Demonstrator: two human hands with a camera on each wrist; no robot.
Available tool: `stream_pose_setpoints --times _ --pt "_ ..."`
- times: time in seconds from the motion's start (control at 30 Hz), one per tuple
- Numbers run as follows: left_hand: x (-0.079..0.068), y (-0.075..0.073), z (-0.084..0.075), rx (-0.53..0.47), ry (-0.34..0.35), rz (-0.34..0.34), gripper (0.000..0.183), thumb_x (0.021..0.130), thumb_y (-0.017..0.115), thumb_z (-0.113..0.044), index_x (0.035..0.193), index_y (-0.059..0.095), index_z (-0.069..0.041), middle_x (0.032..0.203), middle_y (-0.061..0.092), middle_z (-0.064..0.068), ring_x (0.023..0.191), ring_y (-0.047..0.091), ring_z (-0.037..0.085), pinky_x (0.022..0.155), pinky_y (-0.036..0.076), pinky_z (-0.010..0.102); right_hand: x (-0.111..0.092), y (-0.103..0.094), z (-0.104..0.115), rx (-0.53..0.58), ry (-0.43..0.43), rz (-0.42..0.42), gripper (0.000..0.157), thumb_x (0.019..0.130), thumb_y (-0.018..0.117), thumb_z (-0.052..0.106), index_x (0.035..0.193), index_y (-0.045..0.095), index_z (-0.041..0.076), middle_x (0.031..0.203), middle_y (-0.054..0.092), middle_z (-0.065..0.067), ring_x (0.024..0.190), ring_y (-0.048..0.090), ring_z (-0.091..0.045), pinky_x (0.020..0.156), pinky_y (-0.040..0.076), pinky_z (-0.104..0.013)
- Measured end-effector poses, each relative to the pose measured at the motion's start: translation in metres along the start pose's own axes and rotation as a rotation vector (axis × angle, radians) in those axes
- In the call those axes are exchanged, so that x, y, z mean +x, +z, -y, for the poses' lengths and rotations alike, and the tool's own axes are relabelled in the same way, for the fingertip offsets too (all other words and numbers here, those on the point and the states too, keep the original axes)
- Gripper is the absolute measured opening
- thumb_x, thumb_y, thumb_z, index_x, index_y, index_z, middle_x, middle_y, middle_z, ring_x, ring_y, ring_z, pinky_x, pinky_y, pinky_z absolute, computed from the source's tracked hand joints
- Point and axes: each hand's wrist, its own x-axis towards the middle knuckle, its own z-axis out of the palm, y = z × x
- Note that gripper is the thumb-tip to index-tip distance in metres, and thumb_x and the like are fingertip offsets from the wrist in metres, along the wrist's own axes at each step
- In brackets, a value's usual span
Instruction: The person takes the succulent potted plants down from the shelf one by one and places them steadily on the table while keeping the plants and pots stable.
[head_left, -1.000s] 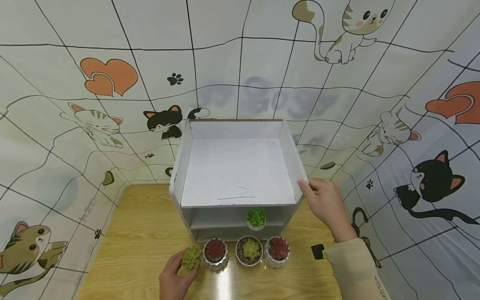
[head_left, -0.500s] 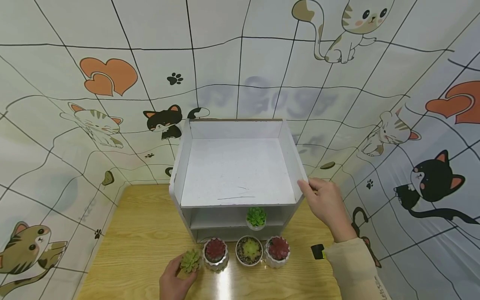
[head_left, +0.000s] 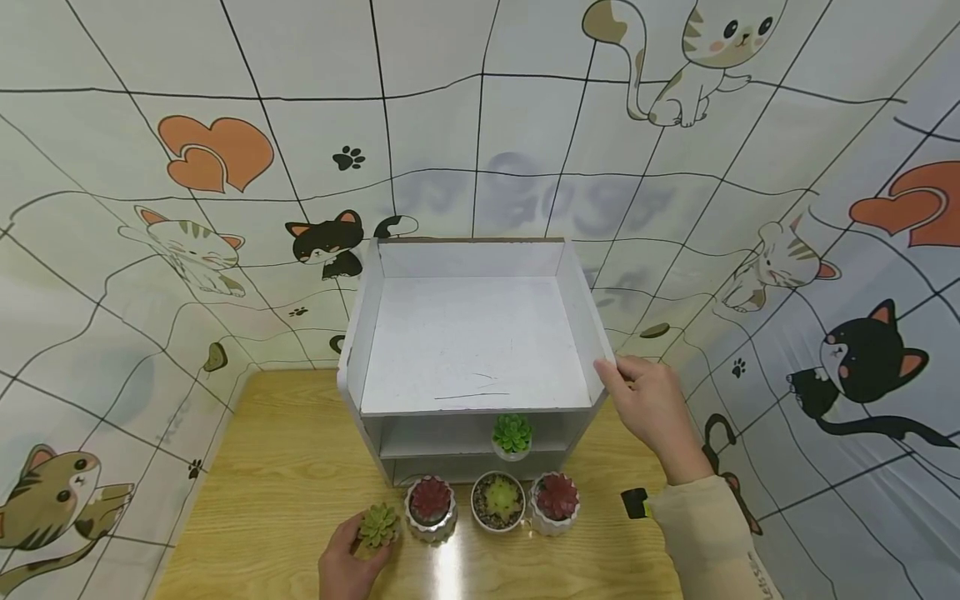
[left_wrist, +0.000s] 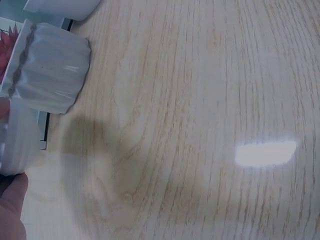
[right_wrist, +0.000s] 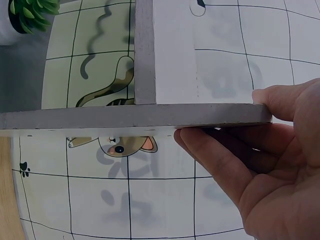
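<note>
In the head view my left hand (head_left: 351, 558) grips a white pot with a pale green succulent (head_left: 379, 525), left of the row of pots; the left wrist view shows the held white pot (left_wrist: 20, 137) between thumb and fingers. My right hand (head_left: 651, 410) pinches the right side panel of a white shelf unit (head_left: 480, 342). Up close in the right wrist view, thumb and fingers lie on both faces of that panel (right_wrist: 210, 115). A bright green succulent (head_left: 513, 435) stands inside the shelf's upper compartment, toward the right.
In front of the shelf stand a dark red succulent (head_left: 431, 502), a yellow-green succulent in a round pot (head_left: 498, 502) and another red succulent (head_left: 556, 500). A small black object (head_left: 636, 503) lies by the right sleeve. Cat-printed cloth (head_left: 480, 125) surrounds the wooden table (head_left: 277, 467).
My left hand has shifted the pale green succulent slightly left and down in the head view. The right hand keeps its hold on the shelf panel.
</note>
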Motion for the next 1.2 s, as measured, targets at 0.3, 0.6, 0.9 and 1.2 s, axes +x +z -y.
stream_pose_setpoints --times 0.3,0.6,0.9,1.2 --pt "0.009 0.005 0.009 0.006 -0.042 0.017 0.057 0.072 0.089 -0.001 0.123 0.068 0.009 0.119 0.066 0.025 0.114 0.066 0.044 0.097 0.055 0.048 0.000 0.001 0.000 -0.012 -0.020 -0.013 0.032 0.105 0.062 0.020 0.121 0.073 -0.006 0.115 0.072 -0.027 0.103 0.071 -0.042 0.082 0.058 -0.059" --pt "0.014 0.013 0.014 0.039 -0.002 -0.049 0.054 0.071 0.092 -0.001 0.119 0.069 0.009 0.115 0.069 0.025 0.110 0.068 0.044 0.096 0.055 0.052 0.000 0.001 -0.001 -0.011 -0.021 -0.010 0.033 0.106 0.062 0.020 0.121 0.073 -0.006 0.115 0.072 -0.028 0.106 0.070 -0.043 0.084 0.058 -0.060" --pt "0.020 0.018 0.015 0.011 0.057 -0.055 0.051 0.070 0.091 0.003 0.116 0.070 0.008 0.112 0.070 0.024 0.107 0.069 0.042 0.092 0.057 0.050 0.001 0.002 -0.002 0.002 -0.035 -0.016 0.032 0.105 0.062 0.018 0.121 0.073 -0.007 0.115 0.072 -0.028 0.102 0.071 -0.042 0.081 0.059 -0.058" --pt "0.026 0.017 0.016 -0.003 0.082 -0.020 0.050 0.072 0.089 0.003 0.117 0.068 0.011 0.112 0.068 0.027 0.109 0.067 0.046 0.091 0.057 0.050 0.001 0.002 -0.001 0.009 -0.026 -0.009 0.032 0.105 0.062 0.019 0.122 0.073 -0.007 0.115 0.072 -0.028 0.105 0.070 -0.043 0.083 0.058 -0.060"
